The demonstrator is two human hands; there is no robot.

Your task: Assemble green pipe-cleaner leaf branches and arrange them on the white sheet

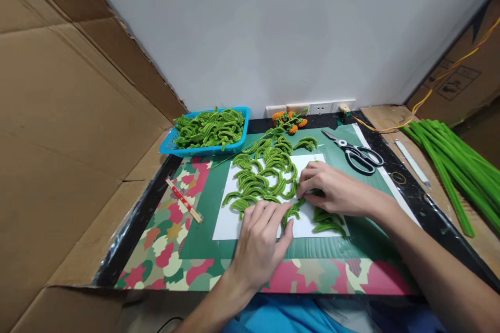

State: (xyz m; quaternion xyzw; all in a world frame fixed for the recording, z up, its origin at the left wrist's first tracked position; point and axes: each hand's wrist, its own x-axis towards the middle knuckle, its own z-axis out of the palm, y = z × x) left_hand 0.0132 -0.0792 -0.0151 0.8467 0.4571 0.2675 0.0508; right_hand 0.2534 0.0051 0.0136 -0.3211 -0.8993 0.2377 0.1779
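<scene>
Many curved green fuzzy pieces (253, 183) lie on a white sheet (224, 226) over a green mat. My left hand (262, 237) is at the sheet's front edge, its fingers bent, with a green piece (292, 212) between its forefinger and thumb. Just to the right and farther back, my right hand (326, 187) has its fingertips pinched together at the end of green fuzzy material. Several more green pieces (328, 221) lie below the right hand, partly hidden by it.
A blue basket (166, 145) heaped with green pieces stands at the back left. Orange flowers (289, 118) lie at the back. Scissors (353, 152), a pale blue knife (413, 163) and long green stems (461, 166) are on the right. Wrapped chopsticks (183, 200) lie on the left.
</scene>
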